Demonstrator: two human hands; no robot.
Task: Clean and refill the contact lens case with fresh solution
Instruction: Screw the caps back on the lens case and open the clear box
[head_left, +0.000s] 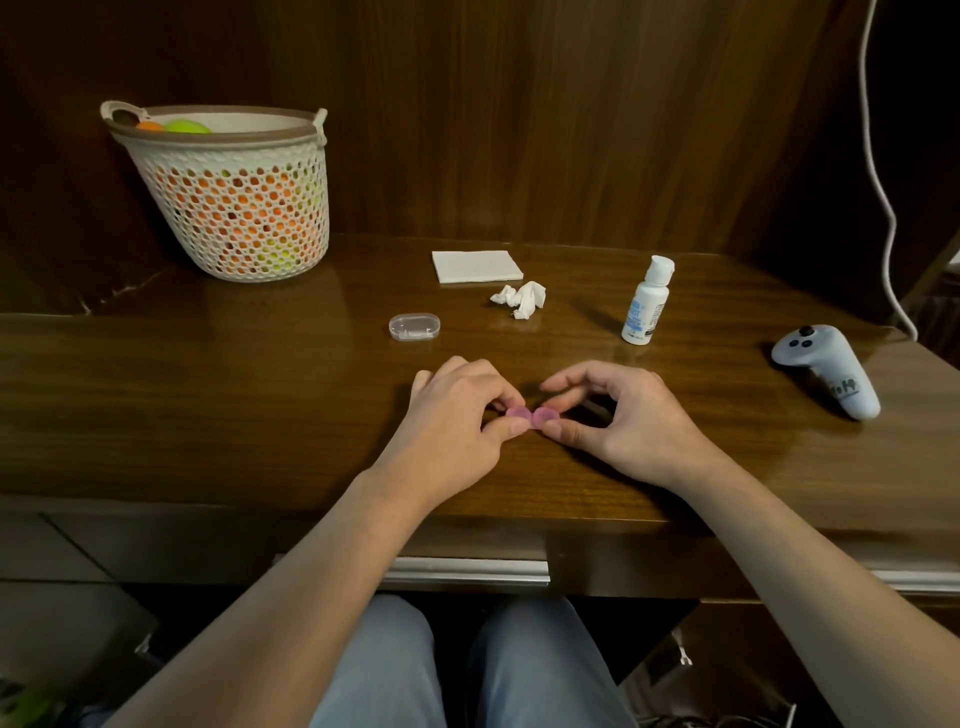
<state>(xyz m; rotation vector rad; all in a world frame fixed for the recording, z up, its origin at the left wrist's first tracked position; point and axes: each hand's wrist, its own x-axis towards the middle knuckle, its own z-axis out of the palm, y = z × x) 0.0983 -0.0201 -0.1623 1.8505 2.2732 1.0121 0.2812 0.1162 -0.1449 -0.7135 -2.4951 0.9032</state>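
Your two hands meet near the front edge of the dark wooden table (208, 395). Your left hand (452, 415) pinches the left cap of the pink contact lens case (531, 417) between thumb and curled fingers; your right hand (618, 421) pinches the right cap the same way. The case sits low at the tabletop. Farther away, to the right, stands a white solution bottle (647, 301), cap on. Beyond the hands lie a crumpled tissue (519, 299), a folded napkin (476, 266) and a small clear box (414, 326). A mesh basket (234, 208) sits far left; a grey controller (826, 369) lies at right.
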